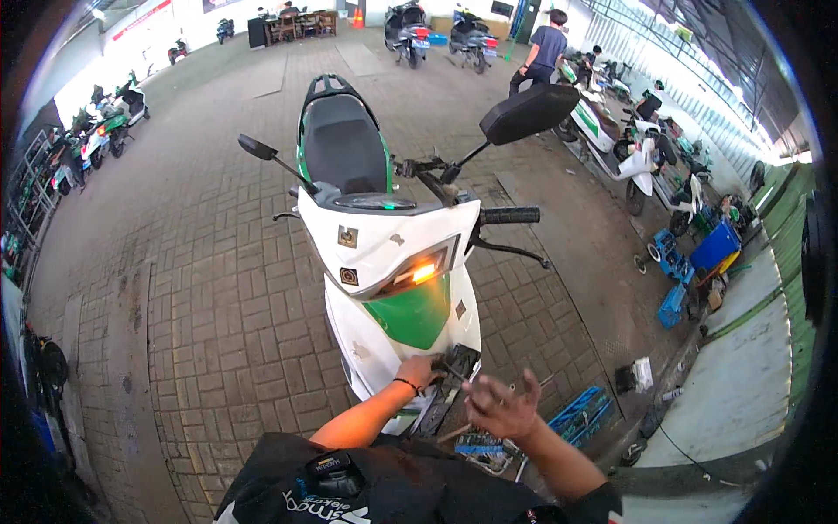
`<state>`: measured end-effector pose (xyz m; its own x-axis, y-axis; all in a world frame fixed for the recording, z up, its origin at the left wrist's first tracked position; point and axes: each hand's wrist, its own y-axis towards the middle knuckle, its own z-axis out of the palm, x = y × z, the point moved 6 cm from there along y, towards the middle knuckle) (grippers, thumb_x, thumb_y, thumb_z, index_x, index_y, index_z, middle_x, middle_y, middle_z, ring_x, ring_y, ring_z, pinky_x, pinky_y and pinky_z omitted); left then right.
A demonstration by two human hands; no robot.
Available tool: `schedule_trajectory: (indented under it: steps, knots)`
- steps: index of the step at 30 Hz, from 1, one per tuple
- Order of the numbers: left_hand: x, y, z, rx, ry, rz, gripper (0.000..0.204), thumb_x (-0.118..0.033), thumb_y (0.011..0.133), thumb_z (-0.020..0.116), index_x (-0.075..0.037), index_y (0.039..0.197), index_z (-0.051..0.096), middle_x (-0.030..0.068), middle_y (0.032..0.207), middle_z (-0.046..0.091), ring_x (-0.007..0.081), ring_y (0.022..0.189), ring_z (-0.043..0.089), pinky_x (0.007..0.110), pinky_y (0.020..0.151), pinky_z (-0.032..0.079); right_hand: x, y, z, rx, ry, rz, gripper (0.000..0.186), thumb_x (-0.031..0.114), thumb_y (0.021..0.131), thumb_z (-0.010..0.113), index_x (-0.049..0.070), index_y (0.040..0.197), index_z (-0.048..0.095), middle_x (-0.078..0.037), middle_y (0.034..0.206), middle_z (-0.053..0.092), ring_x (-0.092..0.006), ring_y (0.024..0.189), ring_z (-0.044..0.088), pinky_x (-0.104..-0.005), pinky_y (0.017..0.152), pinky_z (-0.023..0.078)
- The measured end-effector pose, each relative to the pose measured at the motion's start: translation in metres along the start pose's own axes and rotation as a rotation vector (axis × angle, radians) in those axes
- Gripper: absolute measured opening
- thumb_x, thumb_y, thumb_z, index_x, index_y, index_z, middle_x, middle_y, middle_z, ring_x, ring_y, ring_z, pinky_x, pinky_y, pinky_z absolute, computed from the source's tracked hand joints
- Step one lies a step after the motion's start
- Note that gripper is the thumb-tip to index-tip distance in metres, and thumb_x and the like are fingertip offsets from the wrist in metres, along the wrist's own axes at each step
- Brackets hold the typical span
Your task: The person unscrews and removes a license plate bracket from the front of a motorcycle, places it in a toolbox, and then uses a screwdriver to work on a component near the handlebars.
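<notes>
white-and-green scooter [384, 244] stands on brick paving [253, 306] before the person, its orange indicator [423, 272] lit. the left hand [418, 371] bends its fingers at a dark part [464, 358] on the lower front; what they pinch, i cannot tell. the right hand [506, 409], some fingers spread, meets a thin dark rod [455, 374]; its grip there is unclear.

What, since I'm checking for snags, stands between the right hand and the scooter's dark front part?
Only a thin dark rod spans the gap from the right hand to the dark part; nothing else visible intervenes. The left hand is at the part's left.
</notes>
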<state>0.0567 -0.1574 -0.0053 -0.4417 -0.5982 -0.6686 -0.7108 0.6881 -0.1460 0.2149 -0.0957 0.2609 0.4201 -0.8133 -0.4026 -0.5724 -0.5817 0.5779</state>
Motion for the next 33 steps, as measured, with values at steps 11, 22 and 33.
schedule_trajectory:
  steps: [11,22,33]
  knots:
    - [0.004,-0.008,-0.008,0.003,-0.036,-0.015,0.045,-0.048,0.08,0.064,-0.02,0.115,0.063,0.0127,0.098,0.068,0.0359,0.091,0.064,0.045,0.081,0.05,-0.013,-0.052,0.077,-0.793,1.13,1.223,0.048,0.046,0.084,0.06,-0.001,0.076,0.058,-0.014,0.074,0.062,-0.0238,0.068,0.06,-0.0369,0.067,0.05]
    - [-0.004,0.002,0.004,0.061,-0.071,0.013,0.052,-0.05,0.076,0.067,-0.02,0.119,0.061,0.0149,0.102,0.067,0.0364,0.095,0.063,0.045,0.082,0.05,-0.086,-0.032,0.01,0.382,0.71,1.016,0.027,0.013,0.069,0.068,0.004,0.094,0.062,-0.015,0.093,0.065,-0.0358,0.091,0.062,-0.0489,0.089,0.045]
    - [0.017,-0.01,-0.012,0.015,-0.097,-0.054,0.048,-0.048,0.075,0.068,-0.019,0.113,0.064,0.0132,0.101,0.068,0.0345,0.095,0.063,0.045,0.083,0.05,-0.05,-0.008,0.034,-0.172,0.344,0.256,0.017,0.017,0.083,0.056,0.012,0.096,0.065,-0.011,0.115,0.062,-0.0258,0.115,0.056,-0.0567,0.106,0.029]
